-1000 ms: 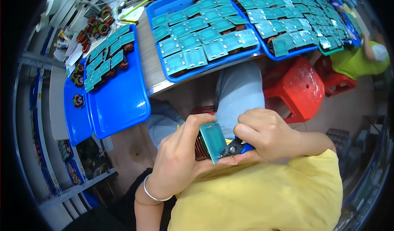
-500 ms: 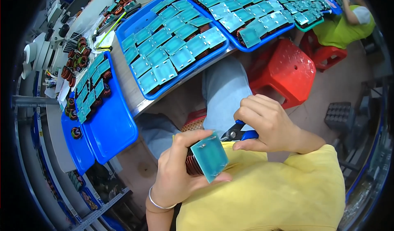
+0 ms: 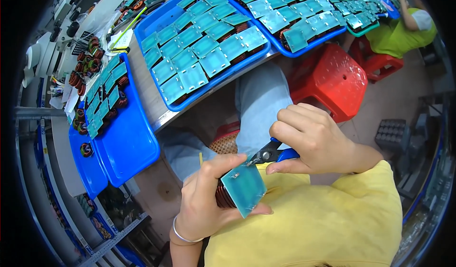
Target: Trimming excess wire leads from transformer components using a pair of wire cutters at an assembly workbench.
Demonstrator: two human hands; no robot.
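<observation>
At one board (image 3: 244,189), cutters (image 3: 267,156) (one pair)

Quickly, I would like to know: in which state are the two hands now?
Left hand: closed, holding a green board with a wire coil behind it.
Right hand: closed, holding blue-handled cutters, tips at the board's upper edge.

A wood-grained worktable (image 3: 151,92) edged in bright metal stretched across the workroom, with red plastic stools (image 3: 340,81) standing beside it on a pale tiled floor (image 3: 352,133). From where I stood, grey metal shelving (image 3: 40,112) lined the left side, while light glinted along the table's rim.
</observation>
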